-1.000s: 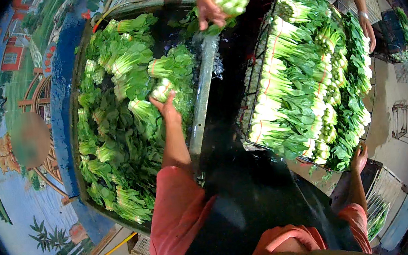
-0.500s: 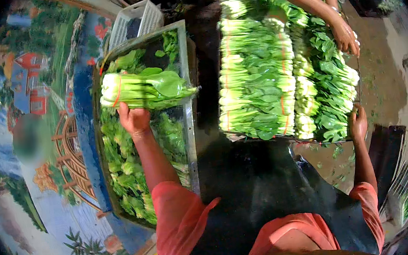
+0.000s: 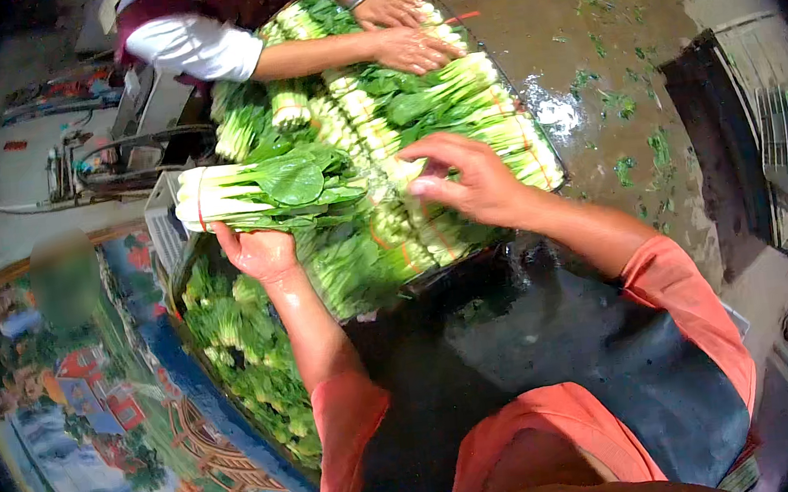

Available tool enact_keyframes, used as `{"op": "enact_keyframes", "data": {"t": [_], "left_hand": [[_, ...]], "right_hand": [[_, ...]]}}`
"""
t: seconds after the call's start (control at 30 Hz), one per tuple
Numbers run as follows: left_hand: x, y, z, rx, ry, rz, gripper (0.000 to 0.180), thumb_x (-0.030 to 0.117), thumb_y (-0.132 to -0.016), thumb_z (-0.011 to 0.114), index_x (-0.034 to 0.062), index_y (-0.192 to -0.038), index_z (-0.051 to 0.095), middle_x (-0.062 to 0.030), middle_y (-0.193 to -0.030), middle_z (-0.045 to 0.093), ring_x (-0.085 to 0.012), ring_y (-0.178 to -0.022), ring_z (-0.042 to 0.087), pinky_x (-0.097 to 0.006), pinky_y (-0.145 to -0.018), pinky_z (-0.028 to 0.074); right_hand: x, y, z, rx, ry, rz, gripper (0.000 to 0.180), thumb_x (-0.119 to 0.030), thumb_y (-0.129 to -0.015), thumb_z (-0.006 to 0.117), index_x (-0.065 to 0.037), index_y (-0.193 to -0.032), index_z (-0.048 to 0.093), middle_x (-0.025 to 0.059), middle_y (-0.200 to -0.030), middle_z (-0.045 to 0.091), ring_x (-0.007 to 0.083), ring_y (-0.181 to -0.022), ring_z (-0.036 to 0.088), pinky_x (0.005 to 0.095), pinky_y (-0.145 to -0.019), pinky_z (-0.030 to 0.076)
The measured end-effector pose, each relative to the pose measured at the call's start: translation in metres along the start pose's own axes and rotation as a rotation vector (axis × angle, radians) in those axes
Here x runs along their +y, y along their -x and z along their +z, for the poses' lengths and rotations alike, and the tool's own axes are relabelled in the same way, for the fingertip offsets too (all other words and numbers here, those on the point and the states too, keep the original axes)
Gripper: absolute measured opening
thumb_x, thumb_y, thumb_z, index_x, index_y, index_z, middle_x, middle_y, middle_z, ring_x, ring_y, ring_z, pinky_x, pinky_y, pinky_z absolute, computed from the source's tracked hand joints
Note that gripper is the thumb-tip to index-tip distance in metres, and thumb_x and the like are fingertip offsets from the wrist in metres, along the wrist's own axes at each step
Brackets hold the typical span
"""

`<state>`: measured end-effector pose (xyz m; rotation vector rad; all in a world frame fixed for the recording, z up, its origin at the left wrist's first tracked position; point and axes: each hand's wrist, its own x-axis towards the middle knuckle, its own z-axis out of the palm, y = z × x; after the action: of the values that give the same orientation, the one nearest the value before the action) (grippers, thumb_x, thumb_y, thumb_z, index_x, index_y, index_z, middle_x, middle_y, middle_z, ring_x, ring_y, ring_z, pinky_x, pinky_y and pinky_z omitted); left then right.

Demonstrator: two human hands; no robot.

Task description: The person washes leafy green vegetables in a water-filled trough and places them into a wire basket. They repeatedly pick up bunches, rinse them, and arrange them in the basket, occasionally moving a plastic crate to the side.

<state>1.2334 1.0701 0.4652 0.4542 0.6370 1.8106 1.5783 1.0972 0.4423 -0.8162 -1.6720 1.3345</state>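
Note:
My left hand grips a bundle of bok choy from below, white stems pointing left, green leaves pointing right. It hangs above the near edge of a crate packed with rows of bundled greens. My right hand hovers over those rows, fingers spread, holding nothing. At the crate's far end another person's two hands press on the stacked bundles.
A metal tub of loose wet greens sits at my lower left beside a painted mural wall. Wet concrete floor with leaf scraps lies to the right, along with a dark mat and a wire basket.
My left hand carried the bundle from over the tub to the crate's edge. My right hand rose from the crate's side to above the rows. The view swung toward the crate.

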Motion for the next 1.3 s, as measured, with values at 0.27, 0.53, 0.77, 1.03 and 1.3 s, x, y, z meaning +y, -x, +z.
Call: {"op": "enact_keyframes", "data": {"t": [0.27, 0.53, 0.77, 1.03, 1.3], "left_hand": [[-0.063, -0.011, 0.047, -0.125, -0.1, -0.076, 0.051, 0.03, -0.103, 0.058, 0.0058, -0.147, 0.05, -0.0108, -0.151, 0.051, -0.0301, -0.138, 0.047, -0.052, -0.12, 0.03], [-0.065, -0.008, 0.07, 0.001, -0.623, 0.271, 0.058, 0.003, -0.093, 0.064, 0.0062, -0.147, 0.042, -0.0137, -0.143, 0.055, -0.0287, -0.129, 0.055, -0.048, -0.112, 0.042], [-0.075, -0.038, 0.106, -0.237, -1.315, 0.181, 0.089, 0.001, -0.076, 0.082, 0.0007, -0.153, 0.036, -0.0126, -0.145, 0.05, -0.0239, -0.131, 0.049, -0.039, -0.113, 0.038], [-0.14, -0.055, 0.122, -0.348, -1.417, 0.03, 0.091, 0.001, -0.074, 0.082, 0.0028, -0.154, 0.037, -0.0146, -0.146, 0.05, -0.0249, -0.131, 0.051, -0.038, -0.113, 0.038], [-0.176, 0.03, 0.133, -0.299, -0.785, -0.022, 0.085, 0.021, -0.101, 0.063, 0.0065, -0.164, 0.008, -0.0157, -0.168, 0.017, -0.0269, -0.152, 0.024, -0.037, -0.123, 0.021]], "right_hand": [[0.009, -0.041, -0.007, 0.072, -0.226, 0.15, 0.012, -0.012, -0.094, 0.073, -0.001, -0.093, 0.069, -0.0022, -0.077, 0.064, 0.0044, -0.074, 0.057, 0.0245, -0.067, 0.049], [0.019, -0.033, -0.114, -0.227, -0.427, 0.329, 0.022, -0.022, -0.095, 0.072, -0.003, -0.107, 0.069, 0.0024, -0.089, 0.069, 0.0101, -0.078, 0.065, 0.0273, -0.073, 0.055], [0.207, 0.042, -0.232, 0.754, 0.863, 0.453, 0.045, -0.031, -0.094, 0.067, 0.001, -0.125, 0.064, 0.0236, -0.127, 0.064, 0.0414, -0.116, 0.061, 0.0455, -0.102, 0.048], [0.105, -0.008, -0.122, 0.444, 0.398, 0.081, 0.032, -0.027, -0.093, 0.07, -0.003, -0.115, 0.068, 0.0175, -0.117, 0.066, 0.0362, -0.109, 0.064, 0.0443, -0.093, 0.051], [0.051, -0.048, -0.031, 0.056, -0.356, 0.185, 0.091, -0.027, -0.081, 0.087, 0.001, -0.149, 0.033, 0.0141, -0.133, 0.061, 0.0234, -0.114, 0.063, 0.0371, -0.101, 0.05]]}}
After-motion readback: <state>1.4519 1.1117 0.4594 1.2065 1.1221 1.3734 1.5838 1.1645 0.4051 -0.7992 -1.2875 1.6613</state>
